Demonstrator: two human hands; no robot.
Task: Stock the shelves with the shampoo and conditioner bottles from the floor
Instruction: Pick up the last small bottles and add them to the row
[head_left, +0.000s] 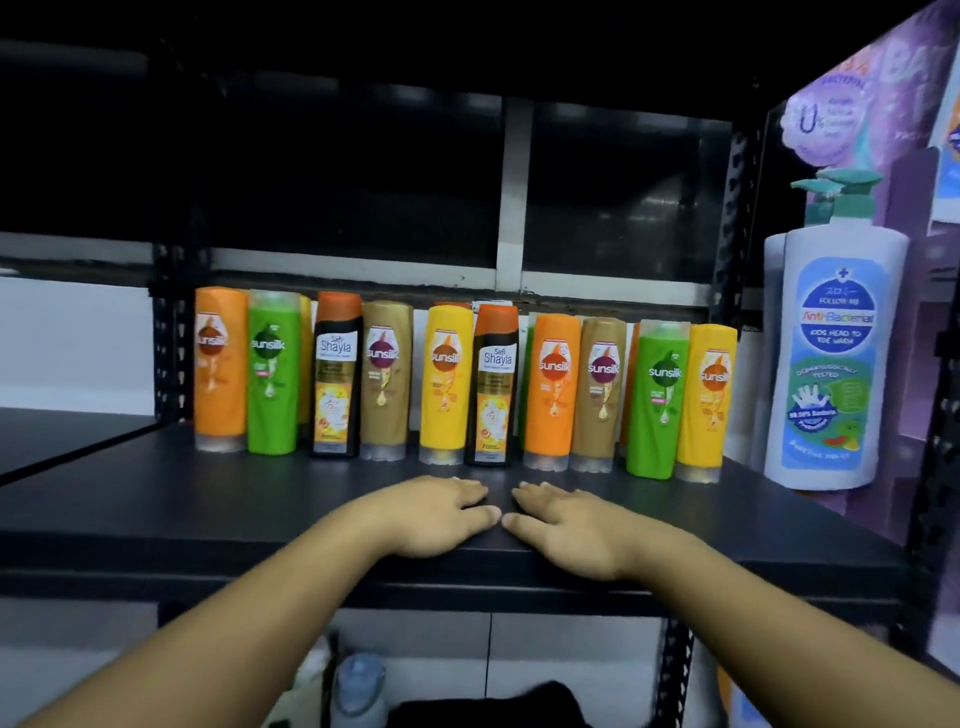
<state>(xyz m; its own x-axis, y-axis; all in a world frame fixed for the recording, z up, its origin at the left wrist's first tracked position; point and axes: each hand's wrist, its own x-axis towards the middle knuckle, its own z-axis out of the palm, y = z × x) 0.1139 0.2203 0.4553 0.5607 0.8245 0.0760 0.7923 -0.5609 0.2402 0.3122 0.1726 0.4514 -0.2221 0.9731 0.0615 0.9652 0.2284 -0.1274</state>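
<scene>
Right now your left hand and right hand lie flat and empty on the dark shelf, fingers spread, thumbs almost touching; the shampoo and conditioner bottles stand upright in a row behind them

Across the middle of the frame, on the matte black shelf, the row of bottles runs from the left: orange, green, black with an orange top and white label, tan-gold, yellow, a second black one with an orange top, orange, tan-gold, green, yellow. Most have clear, colourless caps at the bottom and a round dark red or green logo patch with white lettering. At the right of the frame the pump bottle is white with a teal pump and a blue, green and white label, against a purple display panel.
</scene>
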